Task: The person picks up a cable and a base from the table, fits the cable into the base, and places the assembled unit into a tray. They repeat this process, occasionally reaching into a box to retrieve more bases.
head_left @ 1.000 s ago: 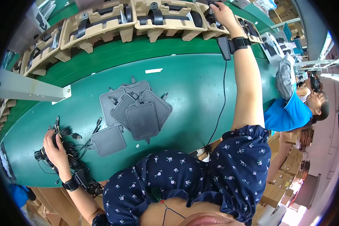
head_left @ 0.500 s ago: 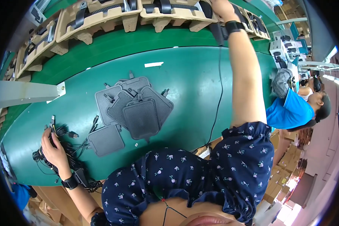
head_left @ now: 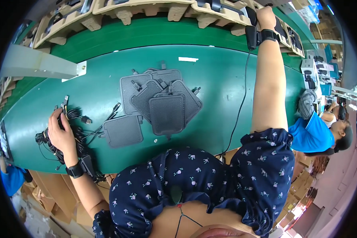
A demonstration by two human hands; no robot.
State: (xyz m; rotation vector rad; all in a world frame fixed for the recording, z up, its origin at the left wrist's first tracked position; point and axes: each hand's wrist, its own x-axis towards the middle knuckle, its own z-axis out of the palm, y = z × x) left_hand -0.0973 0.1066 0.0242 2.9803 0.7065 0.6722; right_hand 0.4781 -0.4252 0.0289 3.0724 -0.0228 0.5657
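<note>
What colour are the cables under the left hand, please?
The cables under the left hand are black, as the head view shows.

This is a factory workshop, shown by the long tabletop, lined-up trays, co-workers alongside and stacked cartons

Black cables, tangled on green table, filled tan trays, side by side

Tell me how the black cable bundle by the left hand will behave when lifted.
The black cable bundle would probably sag, since its thin cords bend into loose loops. Strands might snag, as several cross beside the left hand. The plug ends would likely dangle, as they stick out past the coils.
</note>
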